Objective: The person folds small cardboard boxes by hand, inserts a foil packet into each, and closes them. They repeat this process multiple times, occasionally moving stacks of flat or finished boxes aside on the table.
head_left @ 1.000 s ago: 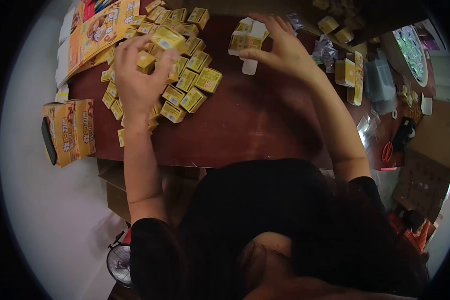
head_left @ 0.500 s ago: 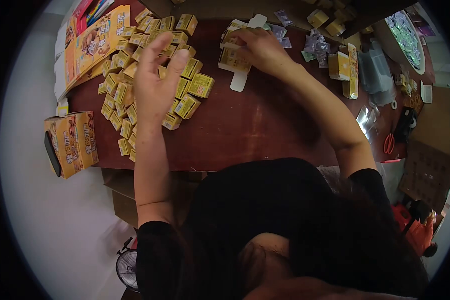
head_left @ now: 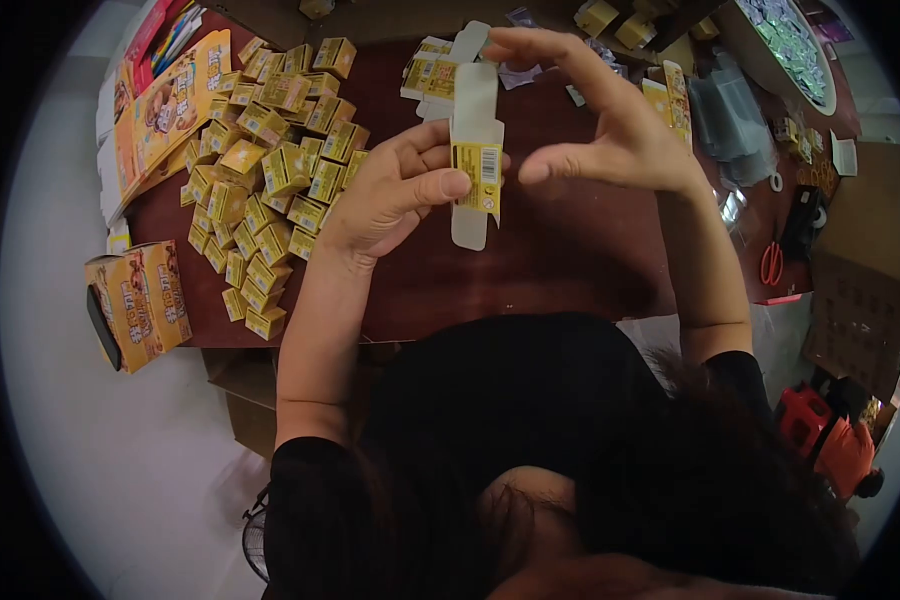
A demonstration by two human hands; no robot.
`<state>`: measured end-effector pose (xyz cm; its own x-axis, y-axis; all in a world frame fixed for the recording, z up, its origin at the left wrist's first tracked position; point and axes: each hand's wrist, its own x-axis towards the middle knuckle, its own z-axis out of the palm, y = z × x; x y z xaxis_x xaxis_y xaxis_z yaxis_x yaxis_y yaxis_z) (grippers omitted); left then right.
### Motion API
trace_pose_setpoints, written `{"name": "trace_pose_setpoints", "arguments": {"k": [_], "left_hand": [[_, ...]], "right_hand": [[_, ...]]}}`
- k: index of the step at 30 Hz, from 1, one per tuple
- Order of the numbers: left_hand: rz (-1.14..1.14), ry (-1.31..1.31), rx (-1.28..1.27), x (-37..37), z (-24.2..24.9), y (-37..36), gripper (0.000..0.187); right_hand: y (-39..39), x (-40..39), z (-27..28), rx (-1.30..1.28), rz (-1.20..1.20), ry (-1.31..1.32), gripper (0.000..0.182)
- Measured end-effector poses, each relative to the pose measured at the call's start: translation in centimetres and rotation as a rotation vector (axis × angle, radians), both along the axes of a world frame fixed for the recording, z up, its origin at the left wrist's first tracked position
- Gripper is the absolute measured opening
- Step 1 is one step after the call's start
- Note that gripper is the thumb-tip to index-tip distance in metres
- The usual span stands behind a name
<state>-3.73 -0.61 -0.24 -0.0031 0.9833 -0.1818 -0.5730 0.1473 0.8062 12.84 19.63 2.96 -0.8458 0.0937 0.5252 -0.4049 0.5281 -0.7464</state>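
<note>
My left hand [head_left: 395, 190] grips a small yellow carton [head_left: 478, 175] above the table, thumb on its near face beside the barcode. The carton's white end flaps stick out at top and bottom. To its right, my right hand [head_left: 610, 120] is open, thumb and fingers spread wide apart and nothing between them. Behind the held carton lie more flattened yellow cartons [head_left: 432, 75] with white flaps. Left of my left hand spreads a large heap of closed yellow boxes [head_left: 280, 165].
Orange printed packaging [head_left: 175, 105] lies at the far left, with a larger orange box [head_left: 140, 300] at the table's left edge. On the right are clear plastic sleeves [head_left: 725, 115], red scissors [head_left: 771, 262] and a tray of green sachets [head_left: 795, 55]. Small purple sachets [head_left: 520, 75] lie behind my right hand.
My left hand has come from above the box heap towards the middle and now holds a carton. My right hand has left the flat cartons, moved right and opened.
</note>
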Motion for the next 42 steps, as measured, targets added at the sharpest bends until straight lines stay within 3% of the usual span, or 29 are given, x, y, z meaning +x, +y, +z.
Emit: {"name": "trace_pose_setpoints", "arguments": {"k": [1,2,4,9,12,13,14,19,23,25,27,29,31,36,38,42], "left_hand": [[0.077,0.042,-0.065,0.4,0.4,-0.2,0.067],[0.078,0.046,-0.07,0.7,0.4,-0.4,0.067],[0.173,0.255,0.012,1.4,0.1,-0.6,0.067],[0.344,0.531,0.12,3.5,1.5,-1.0,0.062],[0.385,0.765,0.251,3.4,1.0,-1.3,0.055],[0.388,0.875,0.313,3.2,0.8,-1.3,0.051],[0.389,0.873,0.312,2.9,0.7,-1.3,0.051],[0.398,0.98,0.297,2.5,0.9,-1.3,0.038],[0.316,0.901,0.244,2.7,0.6,-1.6,0.045],[0.4,0.604,0.207,3.5,0.9,-1.5,0.053],[0.387,0.6,0.191,3.0,0.9,-1.5,0.056],[0.374,0.598,0.171,2.9,1.0,-1.7,0.059],[0.398,0.468,0.155,3.0,1.3,-1.6,0.058],[0.396,0.522,0.127,3.2,1.1,-1.5,0.058],[0.396,0.535,0.132,3.3,0.9,-1.5,0.058],[0.386,0.53,0.133,3.5,1.0,-1.5,0.057]], "right_hand": [[0.0,0.8,-0.2,0.01,-0.017,-0.145,0.099],[-0.5,1.0,-0.3,0.004,-0.015,-0.142,0.099],[-1.6,1.2,-0.5,0.227,-0.076,-0.149,0.096],[-1.6,1.4,-1.4,0.241,-0.123,-0.203,0.088],[-2.1,1.4,-1.3,0.155,-0.06,-0.211,0.079],[-2.6,1.2,-1.2,0.045,-0.108,-0.129,0.069],[-2.9,1.1,-1.1,-0.064,-0.155,-0.046,0.058],[-3.4,1.3,-2.1,-0.111,-0.088,-0.1,0.045],[-2.8,1.3,-1.9,-0.075,0.003,-0.13,0.039],[-3.2,1.1,-2.0,-0.091,-0.024,-0.092,0.037],[-4.1,0.9,-2.0,-0.106,-0.049,-0.053,0.034],[-5.3,0.6,-2.0,-0.501,-0.033,-0.035,0.03],[-5.3,0.4,-2.0,-0.465,-0.037,-0.012,0.029],[-4.8,0.6,-1.2,-0.328,-0.019,-0.125,0.024],[-5.4,0.7,-0.1,-0.582,-0.084,-0.338,0.018],[-5.1,0.4,0.1,-0.662,-0.146,-0.37,0.016]]}}
